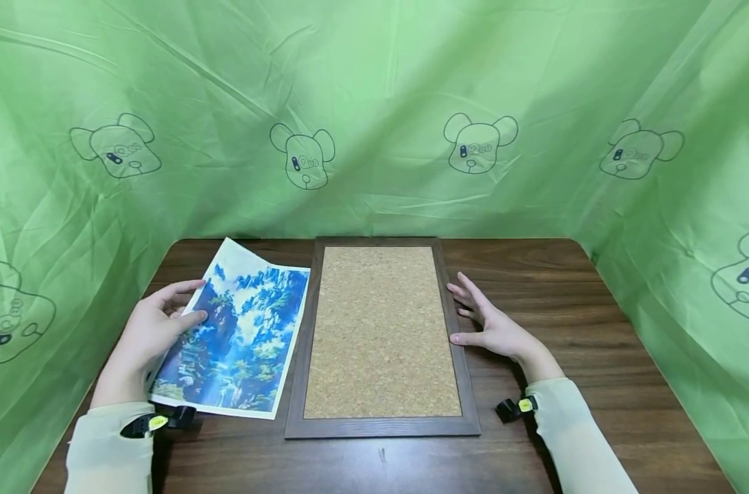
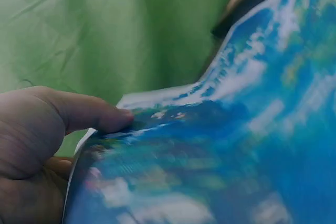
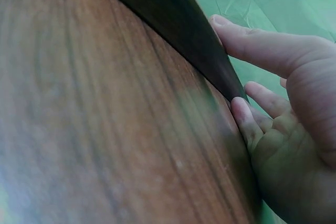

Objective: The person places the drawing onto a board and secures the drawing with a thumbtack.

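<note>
A printed landscape picture (image 1: pixel 245 343) in blue and green, with white margins, lies just left of a cork board (image 1: pixel 381 329) in a dark wooden frame (image 1: pixel 381 427). My left hand (image 1: pixel 149 326) pinches the sheet at its left edge, thumb on the printed side; the top edge looks bent. In the left wrist view the thumb of this hand (image 2: pixel 47 124) presses on the curving picture (image 2: pixel 220 150). My right hand (image 1: pixel 501 333) touches the frame's right side with thumb and fingers spread. The right wrist view shows that hand (image 3: pixel 299 98) against the frame's dark outer edge (image 3: pixel 173 19).
A brown wood-grain table (image 1: pixel 535 295) carries the board and the sheet. Green fabric (image 1: pixel 374 103) printed with mouse-like heads hangs behind and on both sides. Small black cameras (image 1: pixel 508 410) are strapped to both wrists.
</note>
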`<action>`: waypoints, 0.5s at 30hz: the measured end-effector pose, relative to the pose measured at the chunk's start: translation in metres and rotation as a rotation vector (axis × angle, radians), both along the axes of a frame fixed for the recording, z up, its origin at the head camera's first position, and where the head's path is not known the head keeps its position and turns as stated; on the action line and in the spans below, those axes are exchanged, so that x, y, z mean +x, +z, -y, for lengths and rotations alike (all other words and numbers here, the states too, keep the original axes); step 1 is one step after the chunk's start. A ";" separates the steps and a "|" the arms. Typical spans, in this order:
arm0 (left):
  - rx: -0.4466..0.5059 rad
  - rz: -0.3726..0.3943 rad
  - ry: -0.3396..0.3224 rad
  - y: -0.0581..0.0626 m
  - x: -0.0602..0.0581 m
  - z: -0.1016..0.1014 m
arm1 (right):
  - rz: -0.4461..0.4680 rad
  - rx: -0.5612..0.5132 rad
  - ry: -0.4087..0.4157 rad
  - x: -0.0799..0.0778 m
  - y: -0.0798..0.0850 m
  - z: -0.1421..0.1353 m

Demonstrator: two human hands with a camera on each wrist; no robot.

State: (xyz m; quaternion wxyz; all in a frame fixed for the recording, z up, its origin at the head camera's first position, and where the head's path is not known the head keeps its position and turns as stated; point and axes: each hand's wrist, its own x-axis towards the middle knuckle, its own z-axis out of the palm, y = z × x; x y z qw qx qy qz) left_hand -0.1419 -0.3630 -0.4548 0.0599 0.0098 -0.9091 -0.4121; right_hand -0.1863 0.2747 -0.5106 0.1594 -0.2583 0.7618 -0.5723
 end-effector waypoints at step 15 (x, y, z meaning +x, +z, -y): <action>0.033 -0.075 0.113 0.039 0.016 0.008 | 0.006 0.007 -0.011 0.000 0.000 0.000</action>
